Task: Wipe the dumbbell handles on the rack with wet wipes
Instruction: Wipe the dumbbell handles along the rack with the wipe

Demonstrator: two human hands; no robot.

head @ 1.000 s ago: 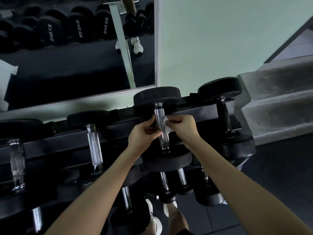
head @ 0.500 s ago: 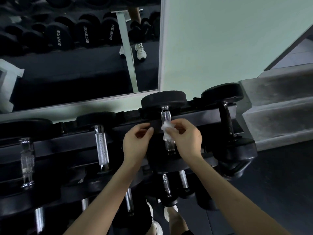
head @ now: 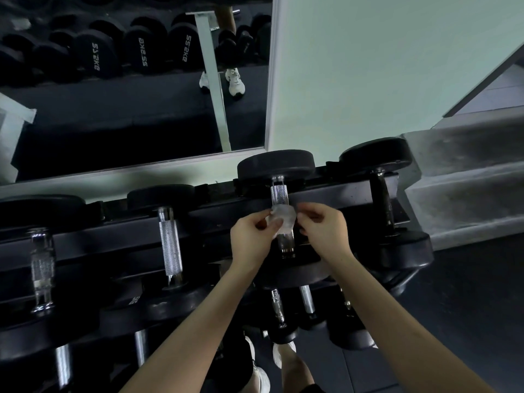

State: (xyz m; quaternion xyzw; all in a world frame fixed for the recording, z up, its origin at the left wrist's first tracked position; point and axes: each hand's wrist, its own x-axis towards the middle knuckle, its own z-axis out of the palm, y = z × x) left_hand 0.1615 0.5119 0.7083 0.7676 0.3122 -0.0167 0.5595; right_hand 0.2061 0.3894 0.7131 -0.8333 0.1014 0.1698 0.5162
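Note:
A white wet wipe [head: 283,219] is stretched between my two hands just above the knurled chrome handle [head: 279,194] of a black dumbbell on the top tier of the rack [head: 212,217]. My left hand [head: 252,239] pinches the wipe's left side and my right hand [head: 323,231] pinches its right side. The wipe covers the middle of the handle; whether it touches the metal I cannot tell. The handle's lower end [head: 286,245] shows below the wipe.
More dumbbells lie along the rack: chrome handles to the left [head: 170,242] and far left [head: 42,268], a dark-handled one to the right [head: 382,199], smaller ones on the lower tier [head: 307,299]. A wall mirror [head: 127,80] stands behind, grey concrete steps [head: 467,180] to the right.
My left hand came off the dumbbell handle and took hold of the wipe's left side. The wipe, earlier bunched in my right hand against the handle, is now spread between both hands.

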